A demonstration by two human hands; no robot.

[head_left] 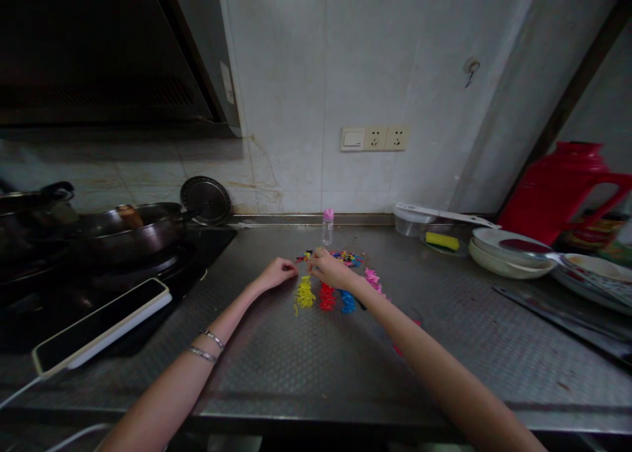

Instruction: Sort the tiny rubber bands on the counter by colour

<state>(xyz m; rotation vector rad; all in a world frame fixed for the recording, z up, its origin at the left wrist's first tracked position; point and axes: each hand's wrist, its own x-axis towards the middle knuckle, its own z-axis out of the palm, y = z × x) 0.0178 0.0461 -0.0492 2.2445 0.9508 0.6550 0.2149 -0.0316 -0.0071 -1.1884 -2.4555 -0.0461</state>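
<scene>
Small colourful bands lie in piles on the metal counter: yellow [305, 294], red [326, 297], blue [348, 301] and pink [372, 279]. Behind them is a mixed multicoloured pile [348, 258]. My left hand [278, 273] rests just left of the yellow pile, its fingers curled together; anything between them is too small to make out. Over the front left of the mixed pile, my right hand [326, 268] has its fingertips pinched, pointing left, and what they hold cannot be made out. My right forearm partly covers the pink pieces.
A small clear bottle with a pink cap [328, 227] stands behind the piles. At left are a pan [133, 235] on the stove and a phone [101, 327]. Bowls [511, 258], a yellow sponge [442, 242] and a red jug [553, 195] are at right.
</scene>
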